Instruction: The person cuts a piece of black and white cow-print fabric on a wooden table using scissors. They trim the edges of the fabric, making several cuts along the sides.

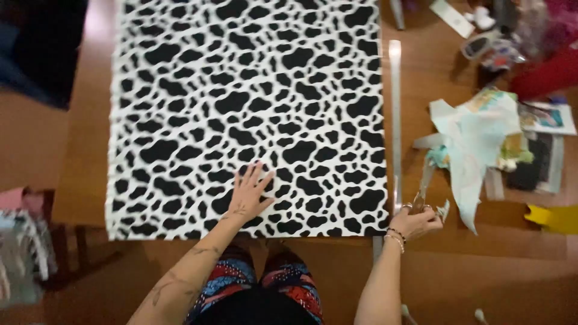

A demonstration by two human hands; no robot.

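Observation:
A large sheet of white fabric with black cow-like spots [253, 90] lies flat on a brown wooden table [90, 150]. My left hand [248, 194] presses flat on the fabric near its front edge, fingers spread. My right hand [416, 221] sits just off the fabric's front right corner, closed around the handles of a pair of scissors [421, 195] whose blades point away from me. A long metal ruler [395, 114] runs along the fabric's right edge.
Pale paper or cloth scraps [475, 144] lie right of the ruler, with cluttered items [512, 42] at the far right corner. A yellow piece [554, 218] sits at the right edge. My patterned leggings [259, 283] show below the table's front edge.

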